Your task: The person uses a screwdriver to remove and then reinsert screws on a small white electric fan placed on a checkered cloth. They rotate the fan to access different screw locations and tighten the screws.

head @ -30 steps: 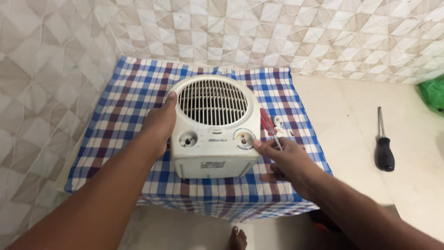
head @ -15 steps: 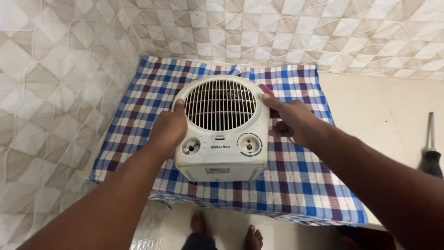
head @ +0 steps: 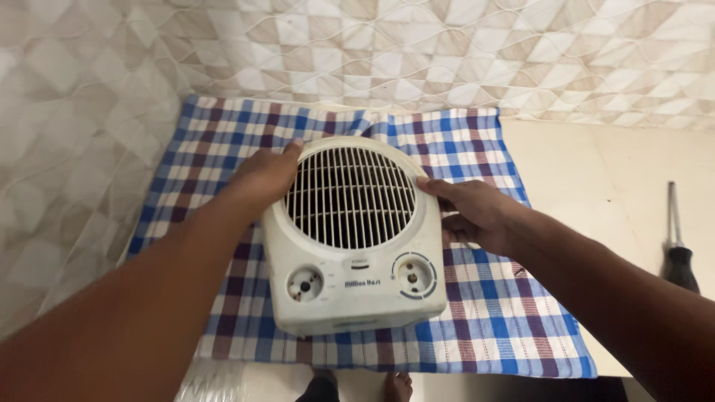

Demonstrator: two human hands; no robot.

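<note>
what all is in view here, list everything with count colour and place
fan heater: 1, off-white, round grille facing up, on the cloth
checked cloth: 1, blue, white and maroon, spread over the counter
screwdriver: 1, black handle, on the counter at far right
counter: 1, cream, against the tiled wall
tiled wall: 1, beige and white, behind and at left
left hand: 1, on the heater's upper left edge
right hand: 1, on the heater's right edge

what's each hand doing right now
Left hand: gripping the white fan heater at its left side.
Right hand: gripping its right side.
</note>
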